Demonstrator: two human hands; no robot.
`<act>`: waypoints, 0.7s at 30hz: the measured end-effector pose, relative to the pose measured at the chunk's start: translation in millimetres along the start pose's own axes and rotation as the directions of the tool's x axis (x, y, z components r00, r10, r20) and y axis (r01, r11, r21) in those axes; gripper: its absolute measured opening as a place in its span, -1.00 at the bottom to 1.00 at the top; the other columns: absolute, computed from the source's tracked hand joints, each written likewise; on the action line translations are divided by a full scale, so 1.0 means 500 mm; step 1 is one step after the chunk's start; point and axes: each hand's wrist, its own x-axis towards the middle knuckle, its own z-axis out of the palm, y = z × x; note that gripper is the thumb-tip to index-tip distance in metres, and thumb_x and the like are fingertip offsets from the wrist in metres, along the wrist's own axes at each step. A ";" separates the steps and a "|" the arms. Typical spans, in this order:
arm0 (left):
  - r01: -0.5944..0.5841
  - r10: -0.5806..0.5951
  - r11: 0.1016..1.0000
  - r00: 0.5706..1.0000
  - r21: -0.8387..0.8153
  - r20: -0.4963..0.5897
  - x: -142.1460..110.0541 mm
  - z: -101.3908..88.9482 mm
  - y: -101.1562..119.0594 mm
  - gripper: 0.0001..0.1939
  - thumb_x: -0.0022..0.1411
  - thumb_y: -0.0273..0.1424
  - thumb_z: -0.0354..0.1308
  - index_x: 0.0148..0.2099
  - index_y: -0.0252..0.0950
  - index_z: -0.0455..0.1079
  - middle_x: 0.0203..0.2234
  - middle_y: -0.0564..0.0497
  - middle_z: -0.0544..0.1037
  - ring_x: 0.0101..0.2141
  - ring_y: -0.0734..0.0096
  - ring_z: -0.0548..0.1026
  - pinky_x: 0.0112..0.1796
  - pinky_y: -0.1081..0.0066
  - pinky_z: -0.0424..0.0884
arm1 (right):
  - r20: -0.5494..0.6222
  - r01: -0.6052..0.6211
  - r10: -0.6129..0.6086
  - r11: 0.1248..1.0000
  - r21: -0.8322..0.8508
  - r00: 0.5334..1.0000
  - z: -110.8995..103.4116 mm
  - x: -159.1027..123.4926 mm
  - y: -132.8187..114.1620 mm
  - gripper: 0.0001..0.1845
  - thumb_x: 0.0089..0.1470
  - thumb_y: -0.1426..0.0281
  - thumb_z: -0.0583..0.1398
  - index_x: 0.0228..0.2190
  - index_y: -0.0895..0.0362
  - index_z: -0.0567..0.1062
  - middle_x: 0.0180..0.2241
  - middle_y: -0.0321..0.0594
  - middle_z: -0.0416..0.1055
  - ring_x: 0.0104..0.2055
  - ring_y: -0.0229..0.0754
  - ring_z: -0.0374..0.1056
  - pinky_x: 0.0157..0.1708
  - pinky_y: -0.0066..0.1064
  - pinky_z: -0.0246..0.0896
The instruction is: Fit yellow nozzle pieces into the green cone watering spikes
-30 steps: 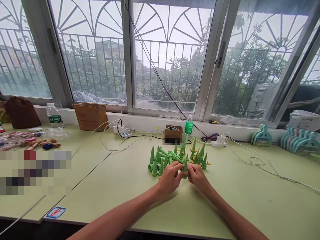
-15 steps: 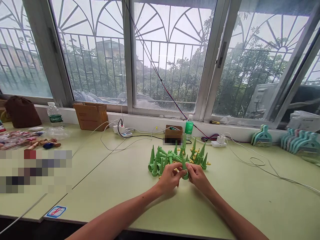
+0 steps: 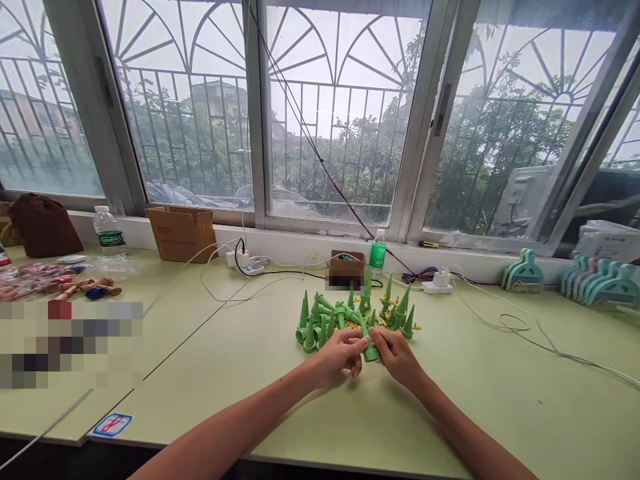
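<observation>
Between my two hands is a green plastic watering spike (image 3: 370, 351), tilted with its tip up and to the left and its wide collar low. My left hand (image 3: 340, 357) pinches its left side between thumb and fingers. On the other side, my right hand (image 3: 399, 352) is closed against it near the collar; its fingertips are partly hidden. Just beyond my hands is a cluster of similar green spikes (image 3: 309, 335), some upright and some lying down. Small yellow valve pieces (image 3: 417, 327) show among them, some fitted to the spikes on the right.
Behind the cluster stand a small brown box (image 3: 347, 267) and a green-labelled bottle (image 3: 379, 252). White cables (image 3: 515, 325) run across the right of the table (image 3: 500, 400). A larger carton (image 3: 181, 233) and another bottle (image 3: 111, 233) are at the back left. Turquoise plastic clips (image 3: 526, 273) stand at right.
The spike in my hands has gone from nearly upright to tilted, its tip leaning left. My left hand's fingers have shifted slightly lower around it.
</observation>
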 end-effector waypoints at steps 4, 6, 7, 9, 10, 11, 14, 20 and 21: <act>-0.073 0.074 0.995 0.997 0.072 -0.009 0.001 0.000 -0.001 -0.55 0.12 0.00 0.20 -0.38 -0.31 0.23 -0.70 0.18 0.29 -0.71 0.62 0.26 -0.65 0.55 0.18 | -0.005 -0.008 0.008 1.000 -0.015 1.000 0.001 0.001 -0.006 -0.51 0.27 0.12 -0.07 -0.62 0.09 0.06 -0.66 -0.40 -0.05 -0.60 -0.32 -0.10 -0.58 -0.43 -0.16; -0.113 0.116 0.986 0.993 0.124 -0.020 0.001 0.001 0.001 -0.55 0.13 0.00 0.18 -0.40 -0.30 0.21 -0.71 0.19 0.26 -0.71 0.61 0.25 -0.66 0.55 0.16 | -0.009 -0.011 0.011 1.000 -0.015 1.000 0.001 0.001 -0.007 -0.50 0.27 0.11 -0.07 -0.62 0.09 0.06 -0.66 -0.40 -0.05 -0.60 -0.32 -0.10 -0.58 -0.43 -0.15; -0.130 0.136 0.980 0.990 0.149 -0.026 0.000 0.002 0.002 -0.55 0.14 0.00 0.17 -0.41 -0.30 0.21 -0.70 0.19 0.24 -0.71 0.61 0.25 -0.66 0.55 0.16 | -0.012 -0.014 0.014 1.000 -0.014 1.000 0.002 0.002 -0.007 -0.50 0.27 0.10 -0.08 -0.62 0.09 0.06 -0.66 -0.40 -0.05 -0.60 -0.32 -0.10 -0.58 -0.43 -0.15; -0.162 0.172 0.968 0.984 0.194 -0.037 0.000 0.005 0.003 -0.55 0.16 0.00 0.15 -0.41 -0.30 0.21 -0.68 0.19 0.23 -0.71 0.62 0.25 -0.67 0.55 0.14 | -0.017 -0.026 0.025 1.000 -0.014 1.000 0.002 0.002 -0.008 -0.49 0.27 0.09 -0.08 -0.62 0.09 0.06 -0.67 -0.40 -0.05 -0.60 -0.32 -0.10 -0.59 -0.43 -0.15; -0.176 0.189 0.960 0.981 0.216 -0.042 -0.001 0.006 0.004 -0.55 0.17 0.00 0.14 -0.41 -0.31 0.21 -0.68 0.19 0.23 -0.71 0.62 0.26 -0.68 0.55 0.14 | -0.019 -0.032 0.032 0.999 -0.015 0.999 0.002 0.003 -0.008 -0.49 0.27 0.08 -0.08 -0.62 0.09 0.06 -0.67 -0.40 -0.05 -0.60 -0.31 -0.10 -0.59 -0.43 -0.15; -0.189 0.206 0.952 0.977 0.241 -0.047 -0.002 0.007 0.004 -0.56 0.18 -0.01 0.12 -0.41 -0.31 0.21 -0.67 0.19 0.23 -0.72 0.62 0.26 -0.68 0.55 0.14 | -0.021 -0.038 0.037 0.999 -0.016 0.999 0.002 0.003 -0.008 -0.49 0.26 0.08 -0.08 -0.62 0.09 0.06 -0.67 -0.40 -0.05 -0.61 -0.31 -0.09 -0.59 -0.43 -0.15; -0.207 0.249 0.917 0.965 0.342 -0.085 -0.003 0.012 0.004 -0.59 0.22 -0.05 0.09 -0.42 -0.30 0.21 -0.66 0.18 0.24 -0.72 0.62 0.23 -0.68 0.54 0.14 | -0.032 -0.056 0.055 0.998 -0.013 0.998 0.004 0.004 -0.006 -0.48 0.26 0.07 -0.08 -0.64 0.09 0.06 -0.68 -0.38 -0.02 -0.61 -0.31 -0.07 -0.59 -0.44 -0.12; -0.302 0.512 0.633 0.854 0.712 -0.093 -0.005 0.017 0.000 -0.67 0.28 -0.27 0.06 -0.49 -0.33 0.25 -0.55 0.09 0.25 -0.55 0.57 0.21 -0.53 0.52 0.15 | -0.050 -0.113 0.114 0.993 0.028 0.992 0.008 0.006 0.002 -0.44 0.24 0.01 -0.07 -0.67 0.08 0.10 -0.73 -0.36 0.05 -0.65 -0.30 -0.03 -0.63 -0.44 -0.07; -0.311 0.542 0.586 0.837 0.748 -0.076 -0.005 0.016 -0.001 -0.67 0.29 -0.29 0.05 -0.49 -0.33 0.27 -0.53 0.08 0.26 -0.53 0.56 0.20 -0.50 0.51 0.15 | -0.053 -0.118 0.120 0.992 0.036 0.991 0.009 0.006 0.003 -0.43 0.23 0.00 -0.07 -0.67 0.08 0.10 -0.74 -0.36 0.06 -0.66 -0.30 -0.03 -0.63 -0.44 -0.06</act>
